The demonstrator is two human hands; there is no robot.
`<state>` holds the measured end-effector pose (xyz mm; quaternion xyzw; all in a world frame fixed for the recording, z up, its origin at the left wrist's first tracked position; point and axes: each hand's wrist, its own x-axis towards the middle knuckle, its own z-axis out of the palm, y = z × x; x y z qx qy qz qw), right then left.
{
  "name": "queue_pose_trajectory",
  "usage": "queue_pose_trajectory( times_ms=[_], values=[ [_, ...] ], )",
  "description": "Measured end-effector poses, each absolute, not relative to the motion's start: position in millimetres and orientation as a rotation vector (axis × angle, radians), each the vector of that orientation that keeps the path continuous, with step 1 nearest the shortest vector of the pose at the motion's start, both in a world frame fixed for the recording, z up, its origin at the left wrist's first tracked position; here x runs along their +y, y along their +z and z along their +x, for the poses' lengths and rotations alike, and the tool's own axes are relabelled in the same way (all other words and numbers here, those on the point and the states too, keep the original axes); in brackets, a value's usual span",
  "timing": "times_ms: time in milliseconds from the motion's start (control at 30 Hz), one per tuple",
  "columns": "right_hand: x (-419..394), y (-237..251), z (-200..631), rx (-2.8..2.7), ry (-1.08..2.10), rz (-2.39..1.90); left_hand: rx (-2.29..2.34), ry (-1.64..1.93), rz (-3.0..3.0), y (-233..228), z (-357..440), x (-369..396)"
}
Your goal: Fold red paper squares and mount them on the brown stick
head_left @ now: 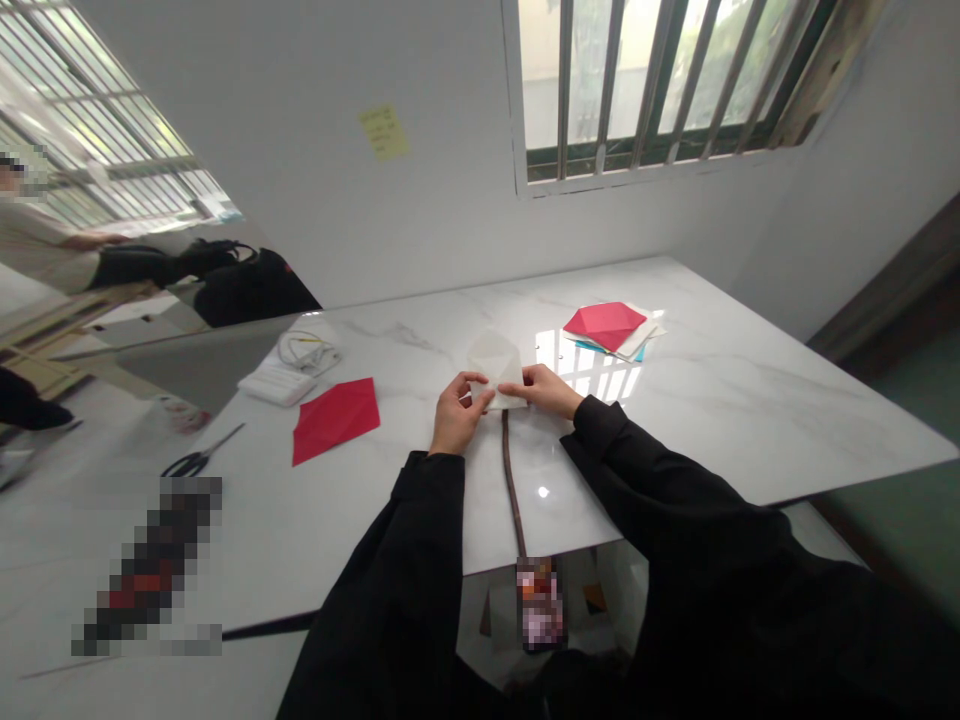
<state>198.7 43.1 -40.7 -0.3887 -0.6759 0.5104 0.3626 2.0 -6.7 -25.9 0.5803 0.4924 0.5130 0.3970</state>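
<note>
A folded white sheet of paper [495, 362] lies on the white marble table [705, 400] in front of me. My left hand [459, 412] pinches its lower left edge. My right hand [547, 390] presses on its lower right edge. Both arms are in black sleeves. A thin dark cord [513, 480] runs from under the paper toward me, over the table's near edge.
A red paper sheet [334, 418] lies to the left, with scissors [196, 458] further left. A white cloth and coiled cable [294, 366] sit behind it. A stack of papers topped by a red folded piece [609, 326] is at the back right. Another person stands far left.
</note>
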Motion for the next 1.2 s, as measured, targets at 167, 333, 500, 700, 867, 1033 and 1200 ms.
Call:
queue_pose_trajectory(
  times_ms=[167, 333, 500, 700, 867, 1033, 1200],
  values=[
    [43, -40, 199, -1.754, 1.305, -1.022, 1.271, 1.303, 1.440, -25, 3, -7],
    [45, -42, 198, -1.746, 1.313, -1.039, 1.206, 1.341, 1.372, -26, 4, -6],
    [46, -43, 197, -1.708, 1.343, -1.017, 1.232, 1.354, 1.331, -30, 1, -1],
    [44, -40, 196, -1.686, 1.365, -1.027, 1.248, 1.371, 1.326, -35, -3, 4],
    [42, -37, 196, -1.687, 1.355, -1.044, 1.270, 1.346, 1.313, -34, -4, 2],
    [41, -36, 196, -1.664, 1.360, -1.047, 1.258, 1.329, 1.321, -33, -4, 2],
    [43, -40, 195, -1.639, 1.389, -1.036, 1.276, 1.327, 1.263, -32, -4, 2]
  ],
)
